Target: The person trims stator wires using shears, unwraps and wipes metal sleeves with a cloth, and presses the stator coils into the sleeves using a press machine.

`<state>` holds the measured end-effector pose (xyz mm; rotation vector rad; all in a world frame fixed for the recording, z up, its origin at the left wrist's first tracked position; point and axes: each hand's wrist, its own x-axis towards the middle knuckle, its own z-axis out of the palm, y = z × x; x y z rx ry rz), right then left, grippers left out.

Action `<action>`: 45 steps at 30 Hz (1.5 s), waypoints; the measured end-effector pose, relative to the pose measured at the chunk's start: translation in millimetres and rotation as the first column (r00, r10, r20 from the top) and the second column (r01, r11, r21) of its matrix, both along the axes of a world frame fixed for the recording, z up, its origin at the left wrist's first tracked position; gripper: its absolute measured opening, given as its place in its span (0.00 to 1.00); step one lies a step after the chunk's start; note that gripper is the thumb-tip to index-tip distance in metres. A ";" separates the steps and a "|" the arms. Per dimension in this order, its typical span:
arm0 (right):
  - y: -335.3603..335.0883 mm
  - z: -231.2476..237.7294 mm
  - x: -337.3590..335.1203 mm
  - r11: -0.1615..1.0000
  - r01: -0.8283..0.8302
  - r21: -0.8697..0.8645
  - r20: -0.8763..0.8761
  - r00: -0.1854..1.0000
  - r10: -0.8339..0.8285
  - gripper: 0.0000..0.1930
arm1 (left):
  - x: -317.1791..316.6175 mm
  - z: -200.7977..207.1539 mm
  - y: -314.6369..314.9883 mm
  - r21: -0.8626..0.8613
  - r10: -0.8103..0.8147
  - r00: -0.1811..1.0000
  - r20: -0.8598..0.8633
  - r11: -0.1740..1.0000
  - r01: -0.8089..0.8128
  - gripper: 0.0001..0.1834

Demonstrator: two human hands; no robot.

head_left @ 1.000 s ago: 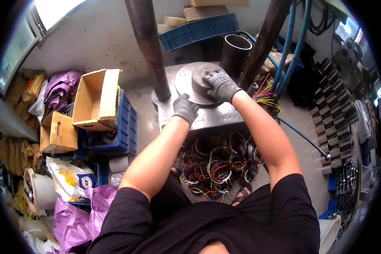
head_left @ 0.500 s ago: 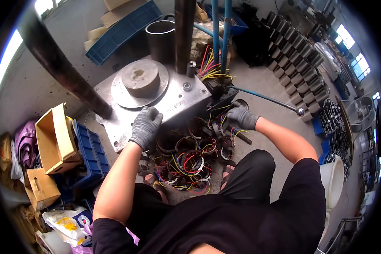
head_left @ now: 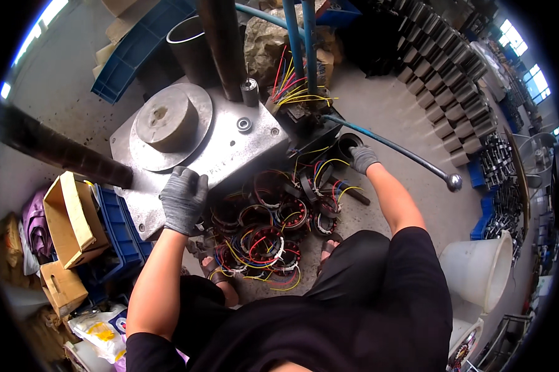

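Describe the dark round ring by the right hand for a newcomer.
Find the big silver metal plate, then the blue ball-ended lever slanting out to its right. Just below the lever is the dark round ring, beside a heap of rings with coloured wires. It alone has the gray-gloved right hand at its rim.

Daylight showed in windows [head_left: 513, 38] at far right. The wall [head_left: 65, 77] at left was pale and speckled, the floor [head_left: 375, 108] grey.
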<state>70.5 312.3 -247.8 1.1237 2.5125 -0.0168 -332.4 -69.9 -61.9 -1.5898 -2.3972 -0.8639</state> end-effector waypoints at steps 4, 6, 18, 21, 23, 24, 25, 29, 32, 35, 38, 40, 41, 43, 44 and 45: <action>43.3 -80.7 24.7 0.992 0.128 0.001 -0.213 0.969 -0.125 0.24 | 13.6 -6.5 19.8 0.019 -0.032 0.999 -0.002 0.999 0.032 0.10; 37.1 -95.9 -6.5 0.983 0.156 -0.094 -0.192 0.966 -0.172 0.22 | 9.4 -4.6 10.4 0.017 -0.025 0.997 -0.077 1.000 0.026 0.10; 17.2 -117.0 58.5 0.853 0.520 -0.049 -0.434 0.758 -0.487 0.25 | 7.3 -4.2 10.3 0.035 -0.004 0.997 -0.076 0.999 0.006 0.09; 21.8 -138.4 134.4 0.721 0.551 -0.420 -0.533 0.493 -0.688 0.19 | 8.1 1.8 6.3 -0.016 0.007 0.997 -0.076 1.000 -0.008 0.11; -6.8 -144.4 185.9 0.650 0.606 -0.459 -0.603 0.325 -0.729 0.20 | 13.0 0.2 13.8 -0.079 -0.017 0.999 -0.044 0.997 0.014 0.13; -20.5 -142.5 198.2 0.606 0.602 -0.520 -0.627 0.212 -0.749 0.20 | 11.0 -3.2 14.2 -0.099 -0.021 0.999 -0.042 0.995 0.017 0.14; -38.4 -137.1 209.7 0.542 0.572 -0.616 -0.617 0.078 -0.783 0.21 | 13.2 2.6 13.3 -0.121 -0.025 0.997 -0.076 0.992 0.016 0.15; -105.3 -68.7 192.6 0.182 0.455 -0.872 -0.337 -0.288 -0.896 0.13 | 6.9 15.6 -6.3 -0.165 -0.009 0.999 -0.043 0.986 0.002 0.13; -104.9 -8.7 198.5 0.134 0.448 -0.884 -0.248 -0.205 -0.947 0.13 | 13.1 9.0 -3.1 0.101 -0.147 0.989 -0.011 0.984 0.147 0.18; -130.4 86.0 151.6 0.206 0.163 -0.965 -0.225 -0.104 -0.969 0.15 | 66.3 33.5 8.3 -0.044 -0.539 0.842 0.013 0.841 0.539 0.28; -177.8 188.6 66.1 0.341 0.106 -0.934 -0.347 -0.036 -0.937 0.19 | 132.3 34.6 -9.0 -0.088 -0.672 0.740 -0.031 0.739 0.668 0.44; -201.6 231.4 22.7 0.470 -0.018 -0.883 -0.470 0.033 -0.882 0.22 | 157.1 14.6 -10.2 -0.064 -0.626 0.769 -0.132 0.779 0.624 0.45; -217.2 251.6 -2.6 0.495 -0.072 -0.866 -0.497 0.024 -0.867 0.22 | 157.8 15.1 -9.4 0.013 -0.557 0.815 -0.158 0.824 0.566 0.42; -249.8 286.7 -55.1 0.571 -0.260 -0.779 -0.592 0.004 -0.806 0.23 | 138.6 25.5 -1.1 0.102 -0.437 0.879 -0.192 0.882 0.461 0.43; -265.7 306.6 -81.4 0.631 -0.325 -0.705 -0.675 0.033 -0.737 0.21 | 123.6 25.3 4.4 0.268 -0.361 0.908 -0.212 0.872 0.409 0.43; -277.2 324.2 -106.5 0.677 -0.390 -0.624 -0.749 0.050 -0.661 0.20 | 105.0 30.4 0.8 0.314 -0.315 0.917 -0.244 0.869 0.382 0.43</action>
